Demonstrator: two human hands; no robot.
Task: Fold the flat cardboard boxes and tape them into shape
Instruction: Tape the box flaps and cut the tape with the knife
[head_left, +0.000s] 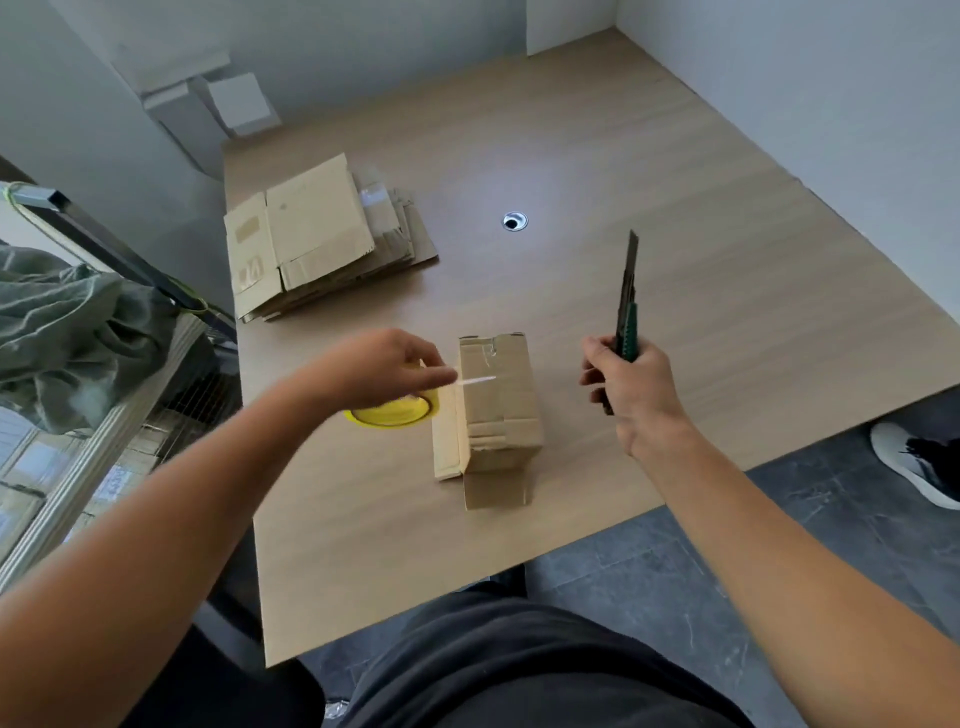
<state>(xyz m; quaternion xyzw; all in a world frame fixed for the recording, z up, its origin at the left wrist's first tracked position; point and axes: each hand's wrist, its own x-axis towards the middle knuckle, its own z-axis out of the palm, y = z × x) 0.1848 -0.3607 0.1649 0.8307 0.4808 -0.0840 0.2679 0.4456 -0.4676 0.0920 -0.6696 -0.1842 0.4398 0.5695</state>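
Note:
A small folded cardboard box (500, 402) stands on the wooden table (649, 291), its near flaps hanging open toward me. My left hand (382, 366) grips a yellow roll of clear tape (395, 413) just left of the box. A strip of tape (475, 380) stretches from the roll onto the box top. My right hand (631, 395) hovers right of the box and holds a green utility knife (626, 306) with its blade out, pointing up and away. A stack of flat cardboard boxes (317, 239) lies at the far left of the table.
A round cable hole (515, 221) sits mid-table beyond the box. A grey cloth (67, 332) drapes over a rack left of the table. Another person's shoe (919, 462) rests on the dark floor at right. White walls close the far side.

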